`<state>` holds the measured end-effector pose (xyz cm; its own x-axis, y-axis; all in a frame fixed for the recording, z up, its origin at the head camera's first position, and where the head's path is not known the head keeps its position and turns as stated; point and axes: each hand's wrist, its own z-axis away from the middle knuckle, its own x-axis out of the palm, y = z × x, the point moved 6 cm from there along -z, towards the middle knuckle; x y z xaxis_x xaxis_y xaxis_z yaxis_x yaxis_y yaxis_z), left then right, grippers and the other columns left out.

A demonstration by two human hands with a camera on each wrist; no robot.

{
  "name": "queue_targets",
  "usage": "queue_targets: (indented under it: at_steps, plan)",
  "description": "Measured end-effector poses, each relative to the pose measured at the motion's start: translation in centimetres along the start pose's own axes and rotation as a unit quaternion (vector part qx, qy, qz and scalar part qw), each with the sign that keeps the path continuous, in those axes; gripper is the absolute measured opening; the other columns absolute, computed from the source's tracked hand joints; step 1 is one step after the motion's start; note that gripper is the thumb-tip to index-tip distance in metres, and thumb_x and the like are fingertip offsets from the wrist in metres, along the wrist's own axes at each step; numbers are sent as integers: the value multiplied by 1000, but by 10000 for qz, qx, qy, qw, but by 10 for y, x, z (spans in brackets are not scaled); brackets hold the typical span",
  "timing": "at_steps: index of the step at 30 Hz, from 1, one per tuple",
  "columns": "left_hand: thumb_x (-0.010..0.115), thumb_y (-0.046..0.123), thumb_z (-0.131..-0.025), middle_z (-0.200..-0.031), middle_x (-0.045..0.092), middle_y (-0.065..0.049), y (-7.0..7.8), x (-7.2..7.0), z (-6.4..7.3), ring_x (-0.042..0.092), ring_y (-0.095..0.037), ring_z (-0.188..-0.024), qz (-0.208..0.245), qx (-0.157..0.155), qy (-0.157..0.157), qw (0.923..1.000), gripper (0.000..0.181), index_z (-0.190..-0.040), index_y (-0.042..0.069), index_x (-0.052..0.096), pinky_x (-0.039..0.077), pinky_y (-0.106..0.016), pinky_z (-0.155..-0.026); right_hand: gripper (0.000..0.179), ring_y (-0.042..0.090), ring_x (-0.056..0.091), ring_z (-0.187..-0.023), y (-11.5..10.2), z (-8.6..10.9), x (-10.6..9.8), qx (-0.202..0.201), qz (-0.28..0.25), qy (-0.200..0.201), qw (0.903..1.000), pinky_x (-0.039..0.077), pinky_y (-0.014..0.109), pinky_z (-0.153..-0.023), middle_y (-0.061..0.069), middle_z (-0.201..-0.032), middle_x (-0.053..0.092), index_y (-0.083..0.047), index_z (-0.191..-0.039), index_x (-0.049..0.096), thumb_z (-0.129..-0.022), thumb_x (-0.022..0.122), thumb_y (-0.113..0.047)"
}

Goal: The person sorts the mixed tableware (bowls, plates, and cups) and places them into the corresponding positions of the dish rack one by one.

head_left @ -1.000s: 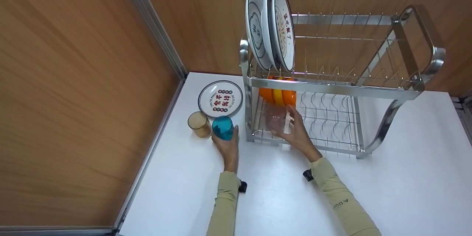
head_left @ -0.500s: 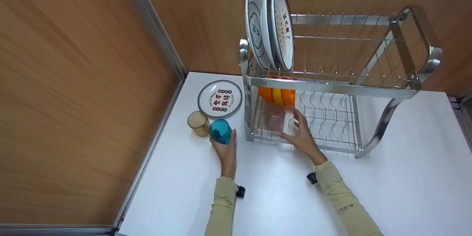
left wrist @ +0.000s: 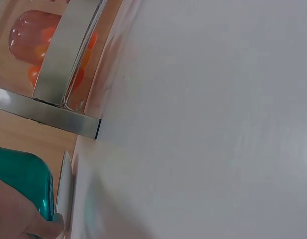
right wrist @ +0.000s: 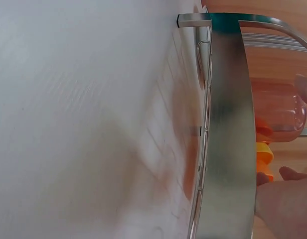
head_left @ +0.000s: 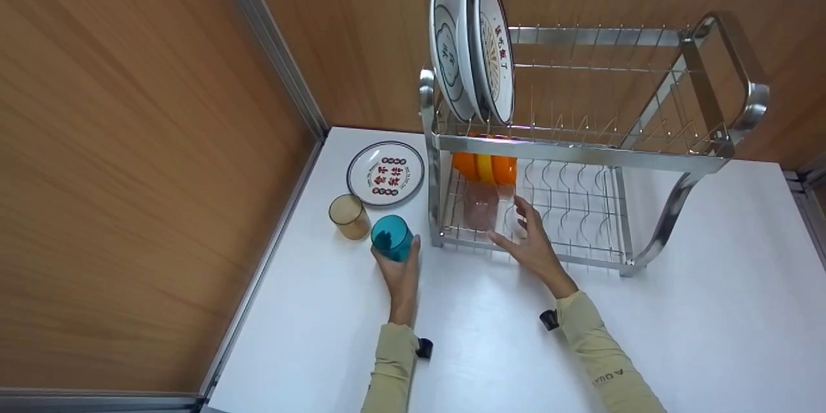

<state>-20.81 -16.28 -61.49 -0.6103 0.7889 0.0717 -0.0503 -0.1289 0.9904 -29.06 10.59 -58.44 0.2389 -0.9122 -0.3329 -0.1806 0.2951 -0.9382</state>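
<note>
My left hand (head_left: 399, 281) grips a teal see-through cup (head_left: 392, 237) from the near side. In the left wrist view the same teal cup (left wrist: 24, 174) appears raised off the table, its shadow beside it. On the rack's lower tier, near the left end, sits a pink see-through cup (head_left: 481, 208). My right hand (head_left: 537, 248) is just right of the pink cup, thumb and fingers spread apart and holding nothing. The right wrist view shows the pink cup (right wrist: 278, 112) beyond the rack's front bar, which hides part of it. Left of the teal cup stands an amber cup (head_left: 350, 219).
The two-tier metal dish rack (head_left: 581, 153) holds several upright plates (head_left: 495, 51) on top at the left. Orange and yellow cups or bowls (head_left: 485, 169) lie below them. A white plate (head_left: 385, 187) lies flat behind the loose cups. A wooden panel (head_left: 129, 174) borders the left.
My right hand has let go of the pink cup and drawn back slightly to the right. My left hand has brought the teal cup nearer to me, away from the flat plate.
</note>
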Motion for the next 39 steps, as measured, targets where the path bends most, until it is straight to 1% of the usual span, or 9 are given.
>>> queue_targets:
  at_steps: [2, 8, 14, 18, 24, 28, 32, 36, 39]
  plan:
    - [77, 20, -94, -162, 27, -20, -4, 1, 3, 26, -39, -150, 39, 134, -31, 9999, 91, -160, 12, 14, 22, -58, -122, 96, 37, 27, -150, -1, 4, 0, -19, 3, -4, 10000, 26, 52, -122, 15, -165, 22, -12, -162, 20, -91, 80, -34]
    - [77, 21, -92, -157, 34, -19, 4, 5, 20, 33, -38, -146, -9, 582, -229, 9980, 88, -158, 12, 19, 24, -59, -121, 93, 34, 29, -150, -11, 16, 1, -214, -94, -21, 9997, 27, 53, -122, 17, -164, 27, -9, -161, 23, -91, 80, -31]
    - [79, 25, -91, -155, 36, -20, 12, 13, 37, 33, -40, -146, -325, 703, -418, 9961, 87, -156, 11, 22, 23, -63, -120, 90, 31, 30, -150, -21, 29, 6, -274, -162, -167, 9994, 26, 52, -123, 13, -163, 29, -11, -161, 25, -92, 79, -32]
    - [79, 25, -91, -153, 38, -20, 16, 17, 48, 36, -40, -144, -520, 801, -444, 9944, 85, -154, 9, 24, 26, -65, -118, 88, 32, 30, -150, -28, 36, 9, -289, -200, -251, 9991, 27, 54, -122, 14, -163, 29, -11, -160, 26, -93, 78, -32]
    - [81, 21, -88, -148, 43, -21, 23, 24, 61, 42, -40, -139, -554, 1098, -557, 9908, 83, -151, 7, 28, 30, -65, -115, 83, 28, 33, -149, -36, 44, 13, -336, -214, -274, 9988, 29, 47, -122, 11, -162, 33, -10, -159, 31, -94, 77, -33]
    - [81, 20, -88, -147, 45, -20, 25, 31, 70, 44, -41, -137, -641, 1309, -764, 9864, 81, -149, 7, 31, 33, -66, -114, 78, 27, 34, -149, -41, 47, 17, -396, -327, -344, 9981, 30, 46, -122, 12, -162, 35, -9, -158, 32, -96, 75, -29]
    - [82, 20, -88, -147, 46, -18, 27, 40, 78, 45, -39, -137, -703, 1485, -1094, 9803, 80, -149, 8, 32, 34, -66, -113, 75, 27, 36, -148, -47, 50, 21, -479, -490, -428, 9967, 30, 46, -121, 16, -162, 36, -5, -158, 32, -99, 71, -26]
    - [83, 23, -87, -148, 46, -14, 27, 49, 86, 44, -36, -139, -791, 1566, -1429, 9741, 82, -150, 10, 32, 33, -66, -115, 68, 30, 36, -149, -51, 53, 26, -639, -679, -544, 9942, 30, 48, -121, 18, -161, 37, -4, -159, 30, -103, 64, -22]
    - [83, 24, -88, -150, 45, -12, 27, 57, 92, 42, -34, -141, -861, 1627, -1648, 9690, 83, -151, 12, 31, 31, -65, -116, 60, 32, 37, -149, -54, 55, 30, -759, -854, -698, 9910, 30, 44, -120, 18, -161, 38, -4, -160, 29, -107, 55, -17]
